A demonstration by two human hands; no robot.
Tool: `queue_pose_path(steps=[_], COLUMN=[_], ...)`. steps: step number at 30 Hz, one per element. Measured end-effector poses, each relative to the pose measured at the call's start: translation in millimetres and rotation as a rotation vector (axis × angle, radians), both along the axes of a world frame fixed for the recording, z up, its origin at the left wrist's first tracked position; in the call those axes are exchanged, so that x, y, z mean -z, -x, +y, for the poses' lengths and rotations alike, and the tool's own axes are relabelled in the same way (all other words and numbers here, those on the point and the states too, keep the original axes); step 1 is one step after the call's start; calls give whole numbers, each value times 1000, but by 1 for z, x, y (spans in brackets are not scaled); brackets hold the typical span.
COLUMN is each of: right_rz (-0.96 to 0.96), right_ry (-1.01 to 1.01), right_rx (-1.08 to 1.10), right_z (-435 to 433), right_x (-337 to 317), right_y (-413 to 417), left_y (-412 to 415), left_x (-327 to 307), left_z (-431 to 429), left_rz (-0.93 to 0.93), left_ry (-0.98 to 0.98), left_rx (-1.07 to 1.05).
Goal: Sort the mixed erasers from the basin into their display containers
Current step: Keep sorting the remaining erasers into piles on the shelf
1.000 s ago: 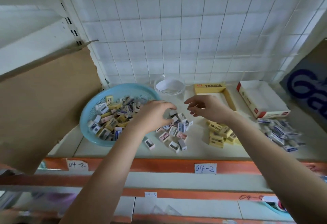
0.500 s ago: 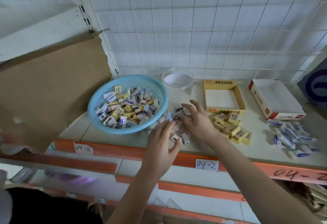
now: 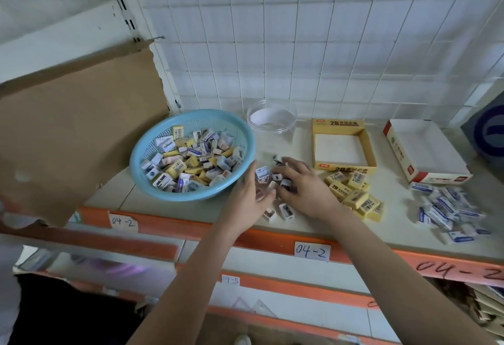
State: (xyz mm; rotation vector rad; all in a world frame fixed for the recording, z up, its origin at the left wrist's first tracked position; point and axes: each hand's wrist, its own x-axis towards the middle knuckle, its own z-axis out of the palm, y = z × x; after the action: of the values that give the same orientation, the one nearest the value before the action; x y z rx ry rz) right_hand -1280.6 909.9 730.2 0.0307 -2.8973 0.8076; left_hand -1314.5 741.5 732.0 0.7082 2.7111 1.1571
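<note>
Soft, even light is washing over the shelf (image 3: 392, 192), throwing only faint shadows beneath the basin (image 3: 218, 123). Wide-angle distortion is bending the wall grid (image 3: 300, 44) at the edges, and the lower left corner is blurring into darkness.

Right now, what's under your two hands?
A loose pile of small white erasers on the shelf, beside the blue basin. The left hand and right hand cover its middle, so the count there is hidden.
</note>
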Motion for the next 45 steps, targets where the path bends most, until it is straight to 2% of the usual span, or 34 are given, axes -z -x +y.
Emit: queue_pose_path(steps=[4, 8, 13, 18, 23, 27, 33, 41, 45], right_rz=[-13, -62, -83, -104, -95, -119, -110, 117, 174], right_ry=[33, 74, 71, 92, 45, 29, 181, 168, 139], right_rx=[16, 36, 26, -5, -12, -3, -27, -109, -198], right_z=[-1, 0, 0, -1, -3, -3, -2, -31, -58], right_x=[0, -3, -3, -6, -6, -2, -15, -58, -72], right_y=[-4, -4, -2, -3, -4, -2, 0, 29, 49], left_y=[8, 9, 12, 16, 27, 29, 16, -23, -32], left_x=[-4, 2, 8, 6, 2, -2, -5, -50, -80], left_z=[2, -2, -9, -9, -1, -6, -23, -55, -81], left_rz=[-61, 0, -11, 21, -32, -49, -169, -87, -55], left_ry=[-160, -191, -217, -181, 28, 7, -55, 41, -62], left_rx=[-21, -33, -33, -46, 71, 151, 171, 326, 290])
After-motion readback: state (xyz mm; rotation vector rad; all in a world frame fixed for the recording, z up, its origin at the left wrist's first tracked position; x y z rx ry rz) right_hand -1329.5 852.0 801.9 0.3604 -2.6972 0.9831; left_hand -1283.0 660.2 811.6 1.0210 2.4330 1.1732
